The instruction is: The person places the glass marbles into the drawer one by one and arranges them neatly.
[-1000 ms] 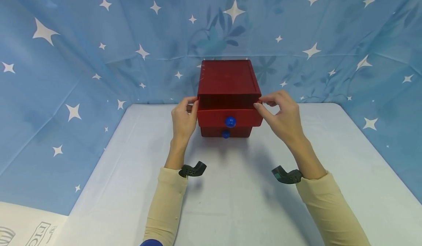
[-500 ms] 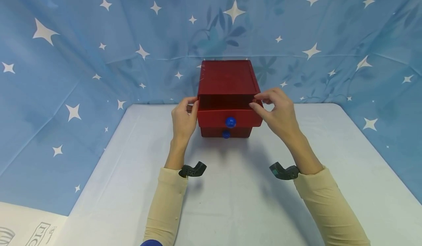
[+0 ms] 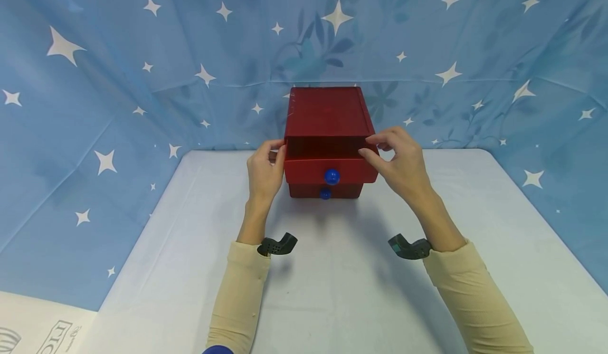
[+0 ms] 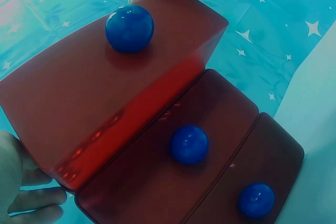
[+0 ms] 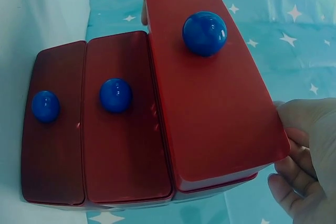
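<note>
A dark red drawer unit (image 3: 325, 110) stands at the back of the table. Its top drawer (image 3: 309, 171) is pulled partway out, with a blue ball knob (image 3: 332, 177) on its front. My left hand (image 3: 264, 170) grips the top drawer's left side near the rim. At the drawer's right end, my right hand (image 3: 404, 163) reaches over the rim, thumb and index finger slightly apart above the dark opening. In the right wrist view the right thumb (image 5: 302, 114) lies at the rim corner, other fingers loosely bent. The drawer's inside is too dark to read.
Two lower drawers, a middle drawer (image 5: 123, 145) and a bottom drawer (image 5: 52, 156), are closed and bear blue knobs. A white table (image 3: 328, 290) spreads in front. Blue star-patterned cloth (image 3: 228, 42) hangs behind and at both sides. A pale printed sheet (image 3: 43, 325) lies at lower left.
My right hand has shifted slightly left, from the drawer's right edge to over its opening. A small reddish bit between its fingertips earlier no longer shows. The left hand has stayed put.
</note>
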Demonstrator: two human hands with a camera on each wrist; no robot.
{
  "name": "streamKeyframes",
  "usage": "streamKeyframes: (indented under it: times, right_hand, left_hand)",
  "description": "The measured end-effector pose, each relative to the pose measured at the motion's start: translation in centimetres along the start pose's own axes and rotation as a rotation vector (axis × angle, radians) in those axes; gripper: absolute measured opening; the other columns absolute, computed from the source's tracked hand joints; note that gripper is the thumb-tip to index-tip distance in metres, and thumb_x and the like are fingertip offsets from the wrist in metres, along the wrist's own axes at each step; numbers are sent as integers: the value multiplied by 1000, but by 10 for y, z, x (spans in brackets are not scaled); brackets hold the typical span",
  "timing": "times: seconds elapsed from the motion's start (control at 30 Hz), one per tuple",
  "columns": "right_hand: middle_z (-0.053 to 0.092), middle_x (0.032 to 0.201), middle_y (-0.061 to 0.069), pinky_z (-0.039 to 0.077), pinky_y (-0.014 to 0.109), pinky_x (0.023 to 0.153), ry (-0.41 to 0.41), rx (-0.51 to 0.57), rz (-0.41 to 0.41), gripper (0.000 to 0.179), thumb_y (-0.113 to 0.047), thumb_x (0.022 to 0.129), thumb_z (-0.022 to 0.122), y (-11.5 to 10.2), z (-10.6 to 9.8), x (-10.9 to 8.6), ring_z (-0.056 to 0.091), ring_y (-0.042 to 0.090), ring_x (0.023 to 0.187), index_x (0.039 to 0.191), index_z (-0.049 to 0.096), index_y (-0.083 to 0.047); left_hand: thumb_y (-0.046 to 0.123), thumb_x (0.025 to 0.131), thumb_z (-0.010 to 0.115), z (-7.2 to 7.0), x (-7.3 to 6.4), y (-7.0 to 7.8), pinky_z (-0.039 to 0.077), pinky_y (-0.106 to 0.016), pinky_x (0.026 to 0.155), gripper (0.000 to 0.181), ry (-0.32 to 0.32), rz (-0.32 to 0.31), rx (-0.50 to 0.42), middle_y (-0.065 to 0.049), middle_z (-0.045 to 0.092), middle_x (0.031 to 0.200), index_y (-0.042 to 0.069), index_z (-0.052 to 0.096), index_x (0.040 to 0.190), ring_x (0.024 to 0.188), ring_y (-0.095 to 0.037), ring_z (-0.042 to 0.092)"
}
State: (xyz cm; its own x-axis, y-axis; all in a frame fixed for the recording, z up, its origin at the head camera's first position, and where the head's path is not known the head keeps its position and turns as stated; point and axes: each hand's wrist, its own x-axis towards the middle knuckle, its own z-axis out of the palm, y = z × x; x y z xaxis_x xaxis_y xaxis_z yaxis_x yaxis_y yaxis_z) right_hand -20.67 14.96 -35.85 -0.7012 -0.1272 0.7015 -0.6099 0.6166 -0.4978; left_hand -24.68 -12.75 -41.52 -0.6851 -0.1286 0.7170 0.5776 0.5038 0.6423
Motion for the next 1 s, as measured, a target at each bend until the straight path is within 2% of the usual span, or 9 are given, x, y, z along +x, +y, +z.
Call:
streamKeyframes:
  times: [0.5, 1.0]
  right_hand:
    - [67, 100, 14, 44, 13, 83, 36, 0, -58, 24, -8, 82, 81, -1, -2, 0, 61, 24, 89, 103, 73, 0]
    - [68, 102, 15, 43, 13, 83, 41, -23, -44, 24, -9, 82, 81, 0, -9, -7, 60, 24, 91, 104, 73, -1]
  left_hand:
    - [12, 98, 63, 0, -1, 0, 62, -38, 72, 19, -2, 4, 4, -18, 74, 102, -3, 70, 108, 74, -28, 73]
    - [12, 99, 62, 0, 0, -1, 62, -38, 73, 20, -5, 3, 4, -18, 74, 104, -3, 70, 109, 74, -27, 73]
